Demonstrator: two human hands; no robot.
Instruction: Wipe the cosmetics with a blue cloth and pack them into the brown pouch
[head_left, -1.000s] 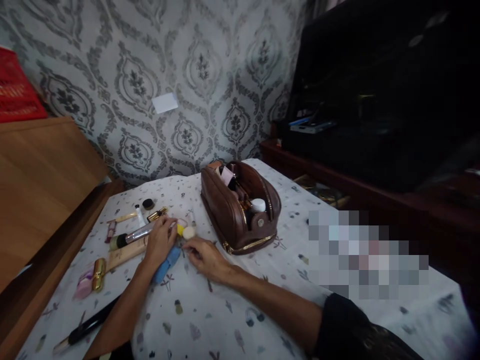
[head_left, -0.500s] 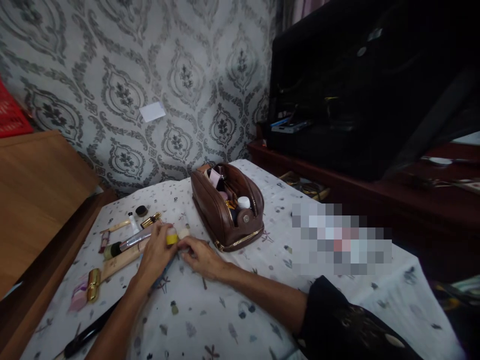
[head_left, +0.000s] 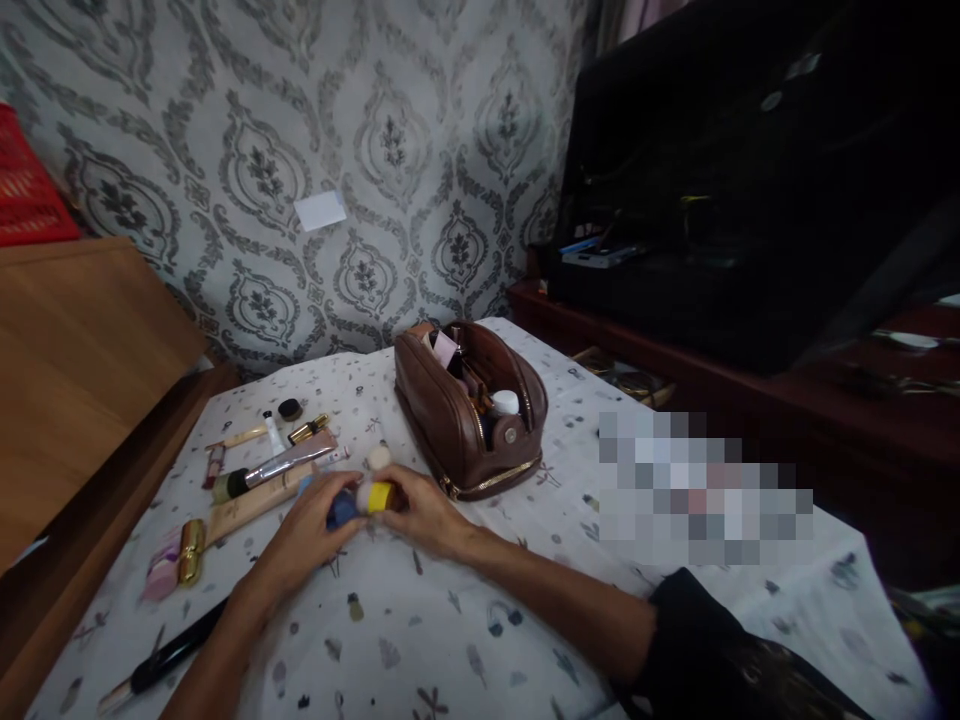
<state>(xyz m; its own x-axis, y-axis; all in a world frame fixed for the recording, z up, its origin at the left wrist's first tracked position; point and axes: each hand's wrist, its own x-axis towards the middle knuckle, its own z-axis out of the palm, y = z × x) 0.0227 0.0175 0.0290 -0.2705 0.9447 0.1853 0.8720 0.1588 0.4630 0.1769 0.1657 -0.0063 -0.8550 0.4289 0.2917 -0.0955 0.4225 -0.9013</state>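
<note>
The brown bag (head_left: 435, 410) looks like smooth leather with a soft sheen, its zip (head_left: 499, 481) shiny gold metal. The white lid (head_left: 505, 402) and yellow container (head_left: 381, 497) look like smooth plastic. The gold tube (head_left: 191, 552) gleams like polished metal; the black handle (head_left: 180, 642) is glossy. The tablecloth (head_left: 409, 625) is matt cloth, the panel (head_left: 90, 310) smooth, grained wood.

This is looking like a room in a home: ornate grey wallpaper (head_left: 394, 145) is covering the wall, a cloth-covered worktop (head_left: 405, 655) is carrying cosmetics (head_left: 259, 498) and a brown zip bag (head_left: 442, 405), and wooden furniture (head_left: 86, 370) is standing close by on the left.
</note>
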